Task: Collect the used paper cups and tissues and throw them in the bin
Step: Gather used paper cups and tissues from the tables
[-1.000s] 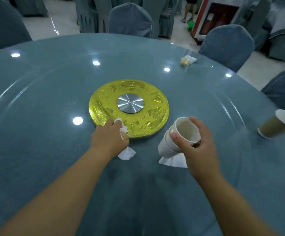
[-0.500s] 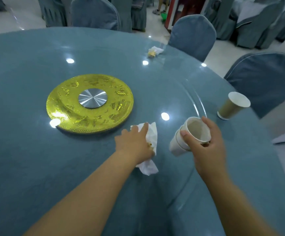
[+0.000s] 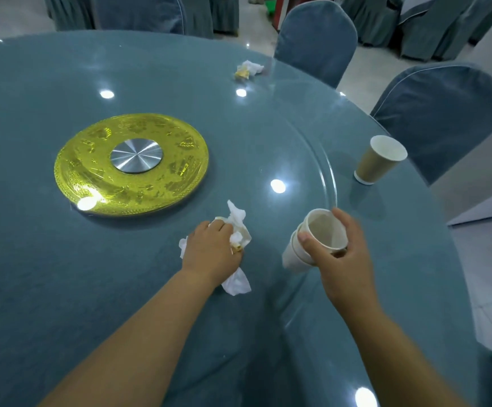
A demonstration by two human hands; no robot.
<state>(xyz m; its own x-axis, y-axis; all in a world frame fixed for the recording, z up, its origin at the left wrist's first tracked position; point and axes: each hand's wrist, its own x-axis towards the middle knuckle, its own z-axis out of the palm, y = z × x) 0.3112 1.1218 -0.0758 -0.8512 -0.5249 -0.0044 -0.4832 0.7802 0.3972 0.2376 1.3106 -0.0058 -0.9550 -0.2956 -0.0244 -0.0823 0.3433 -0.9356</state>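
My left hand (image 3: 211, 251) grips a bunch of crumpled white tissues (image 3: 237, 227) just above the table, with loose ends sticking out on both sides. My right hand (image 3: 340, 259) holds a tilted stack of white paper cups (image 3: 318, 240), mouths facing me. A brown paper cup (image 3: 378, 160) stands upright near the table's right edge. Another crumpled tissue with a yellow scrap (image 3: 247, 70) lies at the far side of the table. No bin is in view.
A large round table with a blue cloth under glass (image 3: 62, 274) fills the view. A gold turntable base with a steel hub (image 3: 131, 164) sits at its middle. Blue-covered chairs (image 3: 441, 113) stand around the far and right sides; pale floor lies to the right.
Both hands have shifted right along the table, away from the gold turntable base. The left hand has gathered up the flat tissue that lay under the cups. The brown cup looks closer.
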